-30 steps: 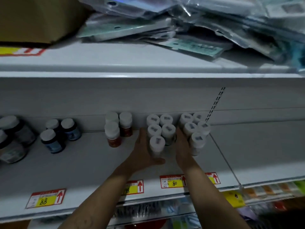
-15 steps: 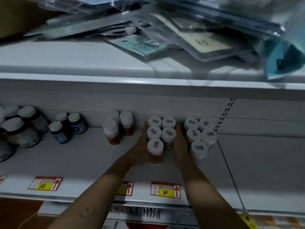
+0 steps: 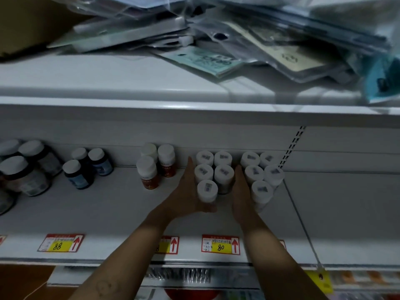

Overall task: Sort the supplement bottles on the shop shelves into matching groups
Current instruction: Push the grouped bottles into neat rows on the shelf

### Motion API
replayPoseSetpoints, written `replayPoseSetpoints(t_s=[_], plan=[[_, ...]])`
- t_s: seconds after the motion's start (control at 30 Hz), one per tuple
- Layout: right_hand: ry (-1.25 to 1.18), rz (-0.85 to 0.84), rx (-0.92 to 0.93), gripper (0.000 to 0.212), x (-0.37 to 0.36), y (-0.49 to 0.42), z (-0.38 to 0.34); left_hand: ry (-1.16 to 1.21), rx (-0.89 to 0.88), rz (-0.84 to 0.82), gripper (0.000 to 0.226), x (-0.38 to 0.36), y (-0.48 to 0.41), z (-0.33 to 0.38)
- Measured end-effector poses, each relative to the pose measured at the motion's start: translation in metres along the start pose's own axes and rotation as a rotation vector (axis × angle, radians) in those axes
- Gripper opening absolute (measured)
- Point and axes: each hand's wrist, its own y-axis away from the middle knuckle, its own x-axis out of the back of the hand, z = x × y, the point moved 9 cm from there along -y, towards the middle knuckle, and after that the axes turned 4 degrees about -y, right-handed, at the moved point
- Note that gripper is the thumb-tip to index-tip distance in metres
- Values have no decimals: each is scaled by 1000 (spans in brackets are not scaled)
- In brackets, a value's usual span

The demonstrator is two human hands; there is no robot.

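Observation:
Several white-capped supplement bottles (image 3: pixel 224 173) stand bunched near the back of the white shelf (image 3: pixel 108 213). My left hand (image 3: pixel 186 191) presses flat against the bunch's left side, its thumb lying across the foot of the front bottle (image 3: pixel 206 190). My right hand (image 3: pixel 241 195) presses flat against the right side, fingers straight. A second bunch of the same white-capped bottles (image 3: pixel 262 189) stands just to the right, touching the back of my right hand.
Three orange-labelled bottles (image 3: pixel 149 176) stand left of my left hand, then three blue-labelled bottles (image 3: pixel 75 174) and larger dark jars (image 3: pixel 23 174). Price tags (image 3: pixel 220 244) line the shelf edge. Plastic packets (image 3: pixel 238 50) are heaped on the shelf above.
Both hands stay flat against the sides of the same bunch of bottles. My view has shifted right and slightly up; the bottles keep their order.

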Motion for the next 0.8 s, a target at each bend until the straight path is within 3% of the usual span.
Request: replayPoseSetpoints(t_s=[0.07,0.2,0.37,0.5,0.6,0.73,0.8], plan=[[-28,52,48,35,10,0,17,-48,-39,32,157,5,2,8],[74,-7,124,30,4,28,10,-65,-148,105,146,15,14,34],[68,54,77,40,33,61,7,-5,-261,153,121,6,36,85],[-24,312,302,21,90,69,-40,66,-247,94,108,-43,44,102],[-27,411,340,16,129,53,-61,6,-265,62,108,-75,39,112],[22,297,270,29,148,14,-54,6,-154,107,116,-100,14,102],[9,192,227,24,147,-1,-47,0,-73,140,125,-109,-1,92]])
